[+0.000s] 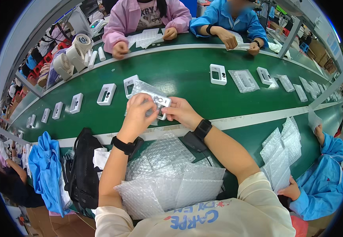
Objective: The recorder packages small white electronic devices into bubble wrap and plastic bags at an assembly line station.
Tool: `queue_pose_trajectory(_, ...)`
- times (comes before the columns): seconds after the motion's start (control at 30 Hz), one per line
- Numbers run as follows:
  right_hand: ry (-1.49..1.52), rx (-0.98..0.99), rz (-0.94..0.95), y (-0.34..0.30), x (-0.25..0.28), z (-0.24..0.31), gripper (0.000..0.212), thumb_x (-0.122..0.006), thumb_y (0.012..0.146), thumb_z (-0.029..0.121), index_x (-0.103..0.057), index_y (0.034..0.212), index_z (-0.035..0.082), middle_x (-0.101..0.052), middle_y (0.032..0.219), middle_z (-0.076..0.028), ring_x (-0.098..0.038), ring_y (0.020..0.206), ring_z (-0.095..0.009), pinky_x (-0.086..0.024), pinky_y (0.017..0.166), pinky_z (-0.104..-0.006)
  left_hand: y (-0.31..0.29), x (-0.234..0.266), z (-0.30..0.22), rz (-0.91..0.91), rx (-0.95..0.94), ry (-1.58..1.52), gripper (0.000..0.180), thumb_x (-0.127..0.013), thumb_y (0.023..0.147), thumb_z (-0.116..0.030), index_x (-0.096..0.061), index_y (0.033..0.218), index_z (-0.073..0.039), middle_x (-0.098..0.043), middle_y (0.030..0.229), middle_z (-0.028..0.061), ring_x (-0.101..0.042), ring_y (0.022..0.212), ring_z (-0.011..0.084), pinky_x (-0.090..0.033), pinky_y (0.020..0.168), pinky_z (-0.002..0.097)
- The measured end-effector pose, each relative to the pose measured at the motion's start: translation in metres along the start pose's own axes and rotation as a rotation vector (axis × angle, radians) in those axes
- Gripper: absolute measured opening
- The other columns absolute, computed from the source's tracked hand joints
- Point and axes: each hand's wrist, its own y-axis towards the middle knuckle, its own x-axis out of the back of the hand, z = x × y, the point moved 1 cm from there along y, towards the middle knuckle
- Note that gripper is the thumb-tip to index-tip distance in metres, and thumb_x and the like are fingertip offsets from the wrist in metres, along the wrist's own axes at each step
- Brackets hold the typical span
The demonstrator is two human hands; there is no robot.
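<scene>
My left hand (138, 112) and my right hand (182, 111) are raised over the green conveyor belt (187, 79). Together they hold a white plastic device frame (160, 103) partly inside a clear bubble-wrap bag (145, 90). The left hand grips the bag's side; the right hand's fingers pinch the frame's lower right edge. Both wrists carry black bands. A pile of flat bubble-wrap bags (167, 185) lies just below my forearms.
More white frames (106, 94) and bagged ones (244, 80) lie spaced along the belt. Two people in pink and blue coats sit across the belt. A person in blue at right has a bag stack (282, 154). A black bag (82, 166) and blue cloth (45, 170) lie at left.
</scene>
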Motion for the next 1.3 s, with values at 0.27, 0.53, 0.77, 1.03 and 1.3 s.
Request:
queue_pose_trajectory(0.27,-0.298,0.002,-0.005,0.001,-0.001,0.002,0.022,-0.056,0.083,0.014,-0.054,0.099,-0.001,-0.057,0.084,-0.005,-0.051,0.066,-0.008,-0.043,0.058,-0.0204,0.003,0.004,-0.003,-0.043,0.117,-0.352,0.013,-0.066,0.069,-0.008,-0.054,0.074,-0.003,-0.05,0.087,0.0068,-0.048,0.089,0.0244,-0.039,0.078,0.0317)
queue_pose_trajectory(0.53,0.074,-0.144,0.107,0.0,0.001,-0.007,0.027,-0.052,0.085,0.019,-0.056,0.103,-0.001,-0.058,0.088,-0.005,-0.055,0.07,-0.01,-0.046,0.062,-0.0234,-0.001,-0.006,-0.009,0.025,0.063,-0.437,0.011,-0.064,0.07,-0.007,-0.057,0.077,-0.003,-0.051,0.087,0.0076,-0.049,0.09,0.0229,-0.039,0.079,0.0304)
queue_pose_trajectory(0.77,-0.018,0.085,-0.193,0.007,0.008,-0.006,0.024,-0.051,0.085,0.018,-0.054,0.101,0.001,-0.059,0.092,-0.007,-0.057,0.074,-0.011,-0.046,0.065,-0.0244,0.0,0.003,0.0,0.026,0.189,-0.445,0.025,-0.062,0.074,-0.009,-0.059,0.098,-0.005,-0.054,0.096,0.0069,-0.051,0.093,0.0208,-0.039,0.082,0.0297)
queue_pose_trajectory(1.03,0.329,0.259,-0.721,0.012,0.043,-0.015,0.022,-0.052,0.084,0.012,-0.048,0.101,-0.002,-0.056,0.091,-0.009,-0.057,0.083,-0.017,-0.045,0.07,-0.0265,-0.013,0.029,0.086,-0.212,0.577,-0.467,0.034,-0.061,0.076,-0.011,-0.055,0.109,-0.006,-0.055,0.099,0.005,-0.052,0.09,0.014,-0.042,0.077,0.0254)
queue_pose_trajectory(1.3,0.347,0.308,-0.822,0.01,0.048,-0.011,0.037,-0.055,0.079,0.004,-0.033,0.108,-0.003,-0.049,0.096,-0.012,-0.055,0.076,-0.016,-0.047,0.071,-0.026,-0.038,0.052,0.129,-0.32,0.824,-0.471,0.031,-0.058,0.078,-0.011,-0.055,0.108,-0.005,-0.054,0.096,0.0034,-0.051,0.091,0.0122,-0.039,0.08,0.0237)
